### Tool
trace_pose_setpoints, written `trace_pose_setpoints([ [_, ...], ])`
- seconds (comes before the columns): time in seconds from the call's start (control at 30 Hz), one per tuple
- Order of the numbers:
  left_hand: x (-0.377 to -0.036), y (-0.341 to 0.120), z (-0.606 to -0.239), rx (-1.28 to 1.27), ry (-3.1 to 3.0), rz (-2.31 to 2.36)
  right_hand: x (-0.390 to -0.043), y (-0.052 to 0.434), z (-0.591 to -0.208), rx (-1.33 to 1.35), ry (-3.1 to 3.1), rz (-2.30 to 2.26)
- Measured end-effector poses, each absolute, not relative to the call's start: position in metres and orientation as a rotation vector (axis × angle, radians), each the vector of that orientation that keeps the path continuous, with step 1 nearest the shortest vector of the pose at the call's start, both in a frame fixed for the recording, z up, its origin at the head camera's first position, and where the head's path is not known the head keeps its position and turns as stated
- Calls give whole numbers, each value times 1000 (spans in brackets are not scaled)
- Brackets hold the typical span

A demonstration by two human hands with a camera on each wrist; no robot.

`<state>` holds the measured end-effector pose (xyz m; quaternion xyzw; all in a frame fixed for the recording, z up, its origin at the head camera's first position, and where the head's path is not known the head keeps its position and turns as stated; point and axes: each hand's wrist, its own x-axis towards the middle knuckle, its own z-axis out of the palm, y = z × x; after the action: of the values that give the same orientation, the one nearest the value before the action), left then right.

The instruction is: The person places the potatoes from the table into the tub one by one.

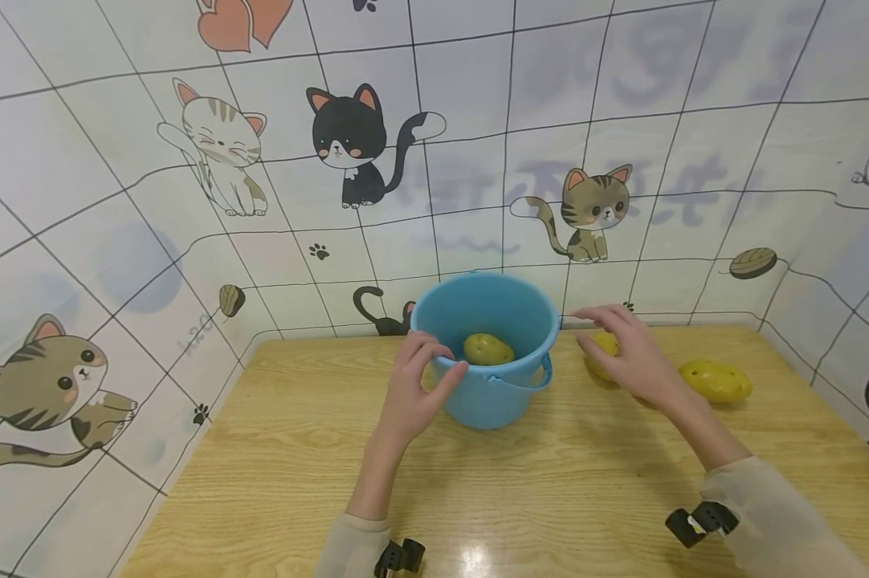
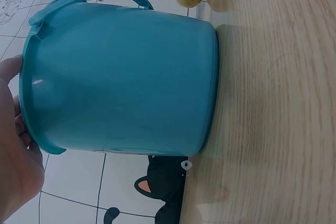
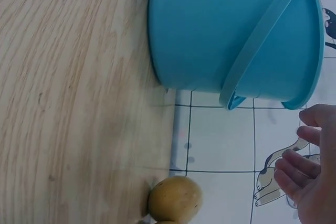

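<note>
A blue plastic bucket (image 1: 503,401) stands upright on the wooden table near the back wall, with one potato (image 1: 488,349) inside. My left hand (image 1: 443,361) grips its near-left rim, thumb against the outer wall; that hand (image 2: 14,145) shows beside the bucket (image 2: 121,77) in the left wrist view. My right hand (image 1: 602,331) hovers with loose, spread fingers just over a second potato (image 1: 602,347) right of the bucket. The right wrist view shows this hand (image 3: 307,174) apart from the potato (image 3: 175,198) and the bucket (image 3: 231,35).
A third, larger potato (image 1: 716,380) lies on the table (image 1: 565,498) further right. Tiled walls with cat drawings (image 1: 348,144) close in the table at the back and both sides. The bucket's handle (image 3: 262,35) hangs down on its right side.
</note>
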<state>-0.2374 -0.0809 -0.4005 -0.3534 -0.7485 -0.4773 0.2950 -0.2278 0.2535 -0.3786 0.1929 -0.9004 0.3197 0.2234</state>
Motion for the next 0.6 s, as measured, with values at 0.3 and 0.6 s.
trace_pose_setpoints([
  [0.3,-239,-81,-402,-935,-1995,-1266,-234,272,-393,442,-2621,823],
  [0.6,-238,-81,-401,-929,-1996,-1272,-238,284,-407,414,-2691,728],
])
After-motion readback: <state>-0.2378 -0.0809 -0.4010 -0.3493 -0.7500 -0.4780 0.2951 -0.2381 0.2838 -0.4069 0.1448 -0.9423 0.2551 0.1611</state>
